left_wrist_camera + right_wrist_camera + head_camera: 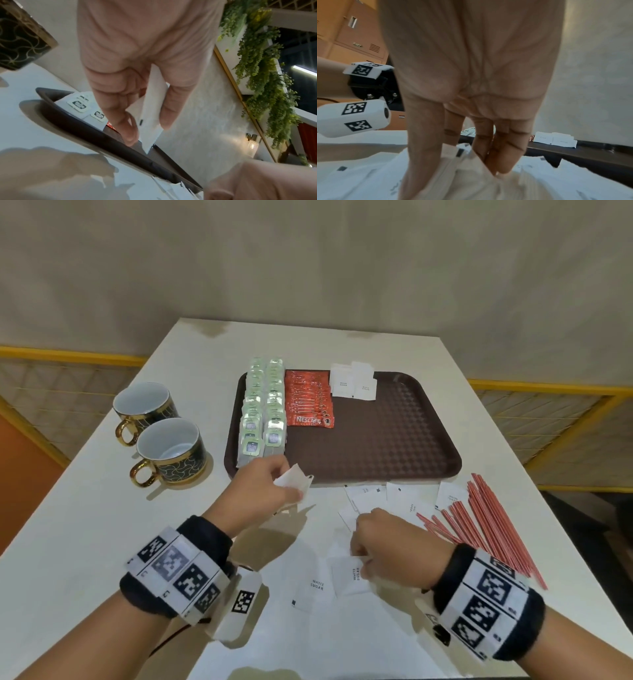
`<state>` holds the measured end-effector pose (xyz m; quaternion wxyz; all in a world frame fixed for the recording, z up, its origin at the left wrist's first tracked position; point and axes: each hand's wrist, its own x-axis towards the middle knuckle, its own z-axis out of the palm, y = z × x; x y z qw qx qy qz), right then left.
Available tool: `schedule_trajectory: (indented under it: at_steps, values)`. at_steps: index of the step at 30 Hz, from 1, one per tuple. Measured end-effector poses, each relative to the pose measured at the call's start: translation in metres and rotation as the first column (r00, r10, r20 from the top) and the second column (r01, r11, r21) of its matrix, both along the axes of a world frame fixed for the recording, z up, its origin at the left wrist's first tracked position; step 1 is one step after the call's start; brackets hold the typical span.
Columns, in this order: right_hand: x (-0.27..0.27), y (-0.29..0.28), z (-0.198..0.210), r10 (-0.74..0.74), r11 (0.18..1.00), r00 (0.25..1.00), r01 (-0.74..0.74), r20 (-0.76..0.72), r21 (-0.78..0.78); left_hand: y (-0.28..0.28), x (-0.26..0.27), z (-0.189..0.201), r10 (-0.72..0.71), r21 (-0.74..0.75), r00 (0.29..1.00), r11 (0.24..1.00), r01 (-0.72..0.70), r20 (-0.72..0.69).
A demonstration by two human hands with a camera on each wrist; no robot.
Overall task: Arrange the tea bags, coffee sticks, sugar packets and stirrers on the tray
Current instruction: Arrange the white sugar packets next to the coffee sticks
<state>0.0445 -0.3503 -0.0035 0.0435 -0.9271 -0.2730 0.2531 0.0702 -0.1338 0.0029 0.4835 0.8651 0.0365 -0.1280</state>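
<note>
A brown tray (394, 436) holds two rows of green tea bags (262, 412), a fan of red coffee sticks (308, 402) and white sugar packets (352, 383) at its far edge. My left hand (270, 484) pinches a white sugar packet (151, 112) between thumb and fingers just above the tray's near rim (96, 134). My right hand (387, 539) pinches a sugar packet (471, 175) from the loose pile of packets (342, 573) on the table. Red stirrers (486, 525) lie to the right of that pile.
Two dark, gold-trimmed cups (161, 433) stand left of the tray. The white table (85, 525) has a yellow railing (548, 392) beyond both sides. The right half of the tray is bare.
</note>
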Motion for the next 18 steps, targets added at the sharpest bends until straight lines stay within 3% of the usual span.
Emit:
schedule_trajectory:
  at_steps: [2,5,8,10,14,16,18]
  values:
    - [0.004,0.0,0.002,-0.021,0.997,0.999,0.023,-0.023,0.067,-0.002,0.0,0.001,0.013,-0.061,0.999,0.998,-0.014,-0.029]
    - [0.013,-0.011,0.015,-0.087,0.973,0.994,0.099,-0.062,0.21,-0.003,0.0,0.002,0.037,-0.298,0.99,0.952,-0.077,-0.137]
    - [0.025,-0.026,0.03,-0.207,0.885,0.976,0.216,-0.069,0.413,-0.005,-0.004,0.005,0.022,-0.398,0.987,0.913,-0.084,-0.156]
    - [0.03,-0.032,0.04,-0.303,0.743,0.94,0.334,-0.154,0.579,-0.007,-0.006,0.008,0.02,-0.444,0.989,0.892,-0.082,-0.143]
    - [0.029,-0.024,0.053,-0.359,0.327,0.847,0.508,-0.393,0.797,-0.019,-0.007,0.015,0.004,-0.545,0.978,0.83,-0.121,-0.21]
    - [0.027,-0.009,0.052,-0.337,0.237,0.817,0.555,-0.468,0.797,-0.029,-0.006,0.018,-0.048,-0.611,0.967,0.783,-0.118,-0.249]
    - [0.026,0.007,0.047,-0.324,0.212,0.803,0.578,-0.501,0.788,-0.037,-0.006,0.022,-0.103,-0.698,0.952,0.703,-0.136,-0.289]
